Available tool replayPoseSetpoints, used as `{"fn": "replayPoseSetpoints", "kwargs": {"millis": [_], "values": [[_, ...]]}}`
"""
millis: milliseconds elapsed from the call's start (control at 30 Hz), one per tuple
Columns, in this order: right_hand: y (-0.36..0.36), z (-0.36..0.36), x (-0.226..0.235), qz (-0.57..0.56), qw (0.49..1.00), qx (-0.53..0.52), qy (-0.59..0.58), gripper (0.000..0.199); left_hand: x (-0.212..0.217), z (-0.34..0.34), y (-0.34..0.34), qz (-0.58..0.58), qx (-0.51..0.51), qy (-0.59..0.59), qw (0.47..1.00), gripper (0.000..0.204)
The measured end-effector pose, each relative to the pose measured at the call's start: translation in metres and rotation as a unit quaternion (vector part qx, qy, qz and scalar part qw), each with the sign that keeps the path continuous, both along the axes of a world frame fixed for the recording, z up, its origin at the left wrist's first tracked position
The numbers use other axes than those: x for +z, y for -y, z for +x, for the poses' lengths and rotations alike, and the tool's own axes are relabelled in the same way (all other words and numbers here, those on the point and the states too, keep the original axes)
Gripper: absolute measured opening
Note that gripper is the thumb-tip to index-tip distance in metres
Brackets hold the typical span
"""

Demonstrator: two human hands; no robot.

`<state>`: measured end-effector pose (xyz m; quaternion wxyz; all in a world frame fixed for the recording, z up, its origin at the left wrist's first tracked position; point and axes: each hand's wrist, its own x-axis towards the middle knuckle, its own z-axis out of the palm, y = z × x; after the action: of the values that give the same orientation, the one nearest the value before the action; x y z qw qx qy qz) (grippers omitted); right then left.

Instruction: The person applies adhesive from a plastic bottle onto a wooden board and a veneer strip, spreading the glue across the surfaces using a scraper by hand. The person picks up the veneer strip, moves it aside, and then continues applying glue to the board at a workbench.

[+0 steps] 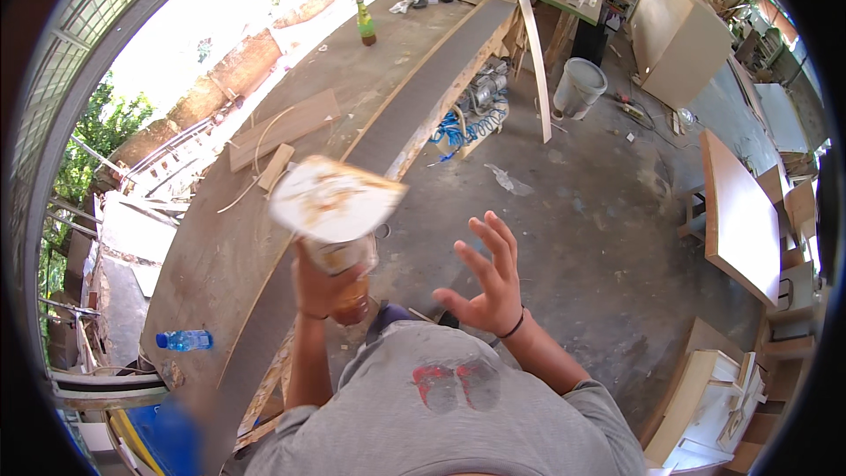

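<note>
While my left hand (324, 289) is gripping the amber jar (354, 301) near the left bench (207, 247), my empty right hand (495, 293) is hanging spread wide farther right, and tilting the jar could be sending the stained white sheet (333, 203) above it slipping.

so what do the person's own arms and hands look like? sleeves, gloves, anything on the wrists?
No gloves: left hand and right hand are both bare. Forearms uncovered below short grey sleeves, part of a grey shirt. Right wrist has a thin, dark band; a thin line on the left wrist may be another, too blurred to confirm.
</note>
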<state>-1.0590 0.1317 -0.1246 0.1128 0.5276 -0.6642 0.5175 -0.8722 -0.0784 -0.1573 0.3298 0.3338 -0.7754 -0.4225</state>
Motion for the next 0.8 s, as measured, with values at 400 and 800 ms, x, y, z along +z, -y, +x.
{"fn": "replayPoseSetpoints", "kwargs": {"millis": [400, 800], "values": [[0.008, -0.189, 0.0, 0.264, 0.949, -0.163, -0.056, 0.033, -0.037, -0.25, -0.018, -0.035, -0.301, 0.2, 0.932, 0.104], [0.025, -0.457, -0.008, -0.366, 0.727, -0.099, 0.573, 0.039, -0.018, -0.416, 0.107, 0.046, -0.246, 0.128, 0.96, 0.094]]}}
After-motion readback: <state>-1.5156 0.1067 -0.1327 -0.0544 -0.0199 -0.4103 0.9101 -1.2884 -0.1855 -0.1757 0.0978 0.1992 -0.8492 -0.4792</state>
